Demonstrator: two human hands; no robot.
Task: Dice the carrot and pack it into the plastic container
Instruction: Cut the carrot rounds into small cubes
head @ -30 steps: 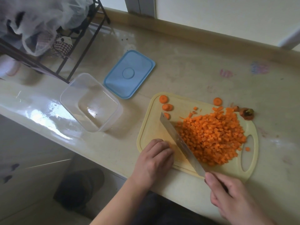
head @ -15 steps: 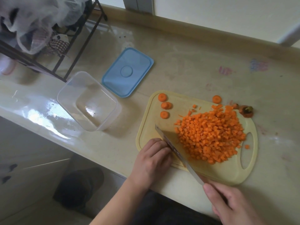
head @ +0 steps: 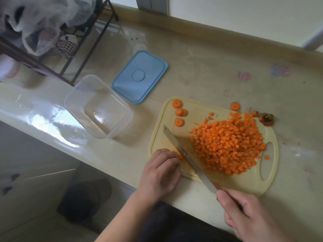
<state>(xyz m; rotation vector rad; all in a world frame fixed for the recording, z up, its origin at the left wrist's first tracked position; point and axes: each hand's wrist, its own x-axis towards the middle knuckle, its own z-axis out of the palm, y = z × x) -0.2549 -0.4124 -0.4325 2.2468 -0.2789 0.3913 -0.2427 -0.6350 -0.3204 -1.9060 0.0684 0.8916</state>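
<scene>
**Diced carrot heaped on the board, container waiting to our left**

We grip the knife [head: 188, 158] by its handle in our right hand [head: 248, 213], fingers wrapped round it, the blade slanting up and left across the cutting board [head: 218, 180]. Our left hand [head: 160, 173] sits at the board's near left corner, fingers curled down on a small bit of carrot [head: 180, 157] just beside the blade. The pile of diced carrot [head: 227, 145] covers the board's right half, touching the blade's right side. Three carrot rounds [head: 180, 112] lie near the far left corner and one more [head: 235, 106] at the far edge. The carrot top [head: 266, 119] rests off the board, just beyond its far right corner.

The plastic container [head: 97, 107] stands on the counter [head: 209, 75] left of the board, apart from it, with nothing in it. Its blue lid [head: 139, 75] lies flat just behind it. A dark wire rack [head: 75, 55] with bags stands at the far left.
</scene>
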